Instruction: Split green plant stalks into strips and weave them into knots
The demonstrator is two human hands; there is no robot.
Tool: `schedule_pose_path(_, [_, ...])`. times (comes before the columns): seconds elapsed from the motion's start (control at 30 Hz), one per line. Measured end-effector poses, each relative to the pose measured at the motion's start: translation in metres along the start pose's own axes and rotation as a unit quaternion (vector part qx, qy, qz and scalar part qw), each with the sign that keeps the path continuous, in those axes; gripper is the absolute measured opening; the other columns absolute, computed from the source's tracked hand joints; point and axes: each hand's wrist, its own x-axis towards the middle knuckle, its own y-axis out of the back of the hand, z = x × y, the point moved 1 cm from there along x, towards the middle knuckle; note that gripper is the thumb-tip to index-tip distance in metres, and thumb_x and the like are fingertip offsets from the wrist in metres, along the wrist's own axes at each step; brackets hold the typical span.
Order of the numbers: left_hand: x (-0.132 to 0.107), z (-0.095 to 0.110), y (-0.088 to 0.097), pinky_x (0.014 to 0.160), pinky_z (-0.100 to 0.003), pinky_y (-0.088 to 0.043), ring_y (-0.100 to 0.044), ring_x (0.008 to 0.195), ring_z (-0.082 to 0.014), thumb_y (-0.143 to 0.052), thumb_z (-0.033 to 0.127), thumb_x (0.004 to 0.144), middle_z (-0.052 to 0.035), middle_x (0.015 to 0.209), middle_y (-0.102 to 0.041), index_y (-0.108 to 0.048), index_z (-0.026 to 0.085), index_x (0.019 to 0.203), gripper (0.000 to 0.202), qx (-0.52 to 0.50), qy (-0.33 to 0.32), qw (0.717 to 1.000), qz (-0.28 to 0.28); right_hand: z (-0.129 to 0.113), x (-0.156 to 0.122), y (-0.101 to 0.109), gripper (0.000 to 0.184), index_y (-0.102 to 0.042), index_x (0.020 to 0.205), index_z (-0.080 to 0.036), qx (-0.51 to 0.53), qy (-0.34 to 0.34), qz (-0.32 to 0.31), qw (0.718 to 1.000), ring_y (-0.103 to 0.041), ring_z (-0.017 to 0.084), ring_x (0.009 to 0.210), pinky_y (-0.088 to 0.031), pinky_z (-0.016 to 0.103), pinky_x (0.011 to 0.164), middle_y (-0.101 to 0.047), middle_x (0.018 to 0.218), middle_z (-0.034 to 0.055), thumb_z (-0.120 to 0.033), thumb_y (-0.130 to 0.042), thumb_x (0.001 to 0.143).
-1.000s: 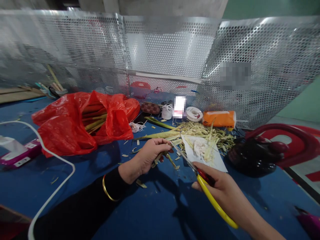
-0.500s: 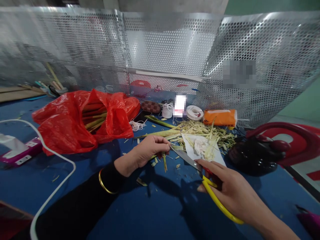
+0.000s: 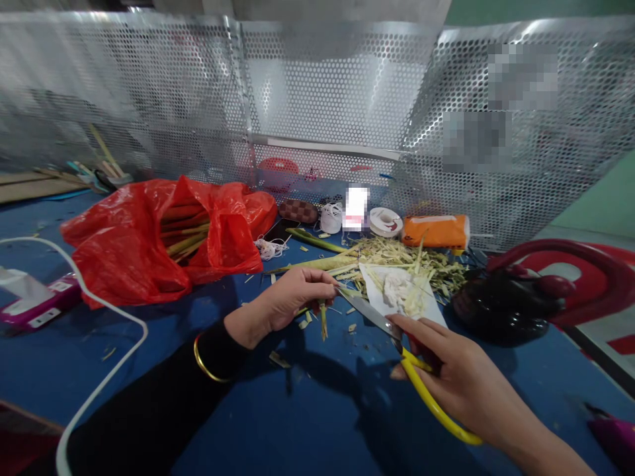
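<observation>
Over the blue table, my left hand (image 3: 297,295) is closed in a pinch on a thin plant stalk (image 3: 324,321), whose pale frayed end pokes out below the fingers. My right hand (image 3: 459,373) grips yellow-handled scissors (image 3: 421,390). Their blades (image 3: 370,313) point up and left, with the tip right by my left fingertips; whether it touches the stalk cannot be made out. Just behind the blades lies a white paper sheet (image 3: 436,311) with a crumpled white wad (image 3: 395,291) and plant shreds on it. A heap of green-yellow plant trimmings (image 3: 397,254) spreads behind the paper.
A red plastic bag (image 3: 124,244) of stalks stands at left, near a white cable (image 3: 136,322) and a purple tissue pack (image 3: 44,304). To the right sits a dark kettle (image 3: 501,307). A ribbon spool (image 3: 385,222) and an orange pack (image 3: 436,231) line the perforated metal screen (image 3: 327,86).
Both hands keep nearly the same pose, the scissor tip still at the left fingertips. The whole view has shifted very slightly.
</observation>
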Motion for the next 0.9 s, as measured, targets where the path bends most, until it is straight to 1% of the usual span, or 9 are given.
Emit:
schedule_pose_path(0.1, [0.0003,-0.0008,-0.0003,0.05,-0.021,-0.038,-0.049,0.051,-0.0083,-0.07,0.017,0.059,0.0009,0.057,-0.06,-0.067,0.014,0.068,0.01,0.002,-0.002,1.0,0.008,0.0006,-0.0006,0.0009,0.045,-0.059,0.127,-0.018,-0.011,0.001,-0.002,1.0,-0.073,0.022,0.082,-0.06,0.026,0.067,-0.071,0.102,0.0113,-0.021,-0.061,0.083])
schedule_pose_path(0.17, [0.0003,-0.0009,-0.0006,0.051,-0.021,-0.038,-0.049,0.051,-0.0082,-0.07,0.017,0.059,0.0011,0.057,-0.06,-0.067,0.014,0.068,0.01,0.008,-0.002,1.0,0.011,0.0017,-0.0011,0.0003,0.045,-0.058,0.128,-0.019,0.004,-0.005,-0.014,1.0,-0.073,0.022,0.086,-0.059,0.025,0.068,-0.07,0.105,0.0112,-0.019,-0.06,0.084])
schedule_pose_path(0.23, [0.0002,-0.0008,-0.0008,0.051,-0.021,-0.038,-0.049,0.051,-0.0082,-0.07,0.018,0.059,0.0012,0.056,-0.059,-0.067,0.014,0.067,0.01,0.012,-0.002,1.0,0.01,0.003,-0.0013,-0.0008,0.046,-0.057,0.129,-0.02,0.02,-0.01,-0.023,0.999,-0.073,0.02,0.086,-0.059,0.023,0.068,-0.07,0.104,0.0101,-0.017,-0.061,0.084])
schedule_pose_path(0.4, [0.0005,-0.0008,-0.0005,0.052,-0.021,-0.038,-0.051,0.053,-0.0087,-0.071,0.019,0.06,0.0009,0.057,-0.06,-0.067,0.014,0.068,0.01,0.008,-0.001,1.0,0.003,0.0063,0.0004,-0.0025,0.05,-0.06,0.127,-0.021,0.003,0.009,0.004,1.0,-0.072,0.021,0.08,-0.059,0.027,0.069,-0.072,0.102,0.0094,-0.023,-0.072,0.078])
schedule_pose_path(0.47, [0.0008,-0.0011,-0.0002,0.051,-0.021,-0.037,-0.051,0.053,-0.0087,-0.072,0.019,0.06,0.0008,0.057,-0.06,-0.067,0.014,0.068,0.01,0.006,-0.001,1.0,0.002,0.0073,0.0007,-0.0026,0.05,-0.061,0.126,-0.021,0.004,0.009,0.006,1.0,-0.071,0.02,0.078,-0.059,0.026,0.069,-0.072,0.1,0.0087,-0.023,-0.073,0.077])
schedule_pose_path(0.57, [0.001,-0.0013,0.0001,0.051,-0.021,-0.036,-0.05,0.052,-0.0084,-0.072,0.019,0.06,0.0008,0.057,-0.06,-0.067,0.014,0.067,0.01,0.003,0.002,1.0,0.0,0.008,0.0,-0.0024,0.049,-0.061,0.125,-0.021,0.016,-0.001,-0.003,1.0,-0.07,0.018,0.073,-0.058,0.024,0.067,-0.071,0.096,0.0067,-0.022,-0.073,0.078])
schedule_pose_path(0.7, [0.0006,-0.0009,-0.0001,0.051,-0.021,-0.036,-0.051,0.053,-0.0086,-0.072,0.02,0.059,0.0006,0.057,-0.06,-0.067,0.014,0.067,0.011,0.0,0.006,1.0,-0.002,0.0081,-0.0009,-0.0021,0.044,-0.061,0.125,-0.022,0.022,0.0,-0.003,1.0,-0.068,0.014,0.066,-0.057,0.022,0.063,-0.069,0.091,0.0047,-0.021,-0.068,0.081])
schedule_pose_path(0.8, [0.0006,-0.001,0.0,0.051,-0.021,-0.037,-0.052,0.053,-0.0089,-0.073,0.02,0.059,0.0004,0.057,-0.061,-0.067,0.014,0.068,0.012,0.002,0.008,1.0,-0.004,0.0081,0.0001,-0.0012,0.04,-0.063,0.122,-0.02,0.007,0.01,0.009,1.0,-0.067,0.014,0.062,-0.056,0.021,0.061,-0.07,0.089,0.0055,-0.026,-0.066,0.083])
schedule_pose_path(0.9, [0.0013,-0.0017,0.0006,0.051,-0.021,-0.037,-0.052,0.053,-0.0089,-0.073,0.02,0.059,0.0005,0.057,-0.061,-0.067,0.014,0.067,0.012,0.003,0.013,1.0,-0.004,0.0085,0.0011,-0.0007,0.04,-0.064,0.122,-0.021,-0.024,0.018,0.022,0.999,-0.066,0.015,0.062,-0.054,0.022,0.058,-0.07,0.085,0.005,-0.032,-0.066,0.084])
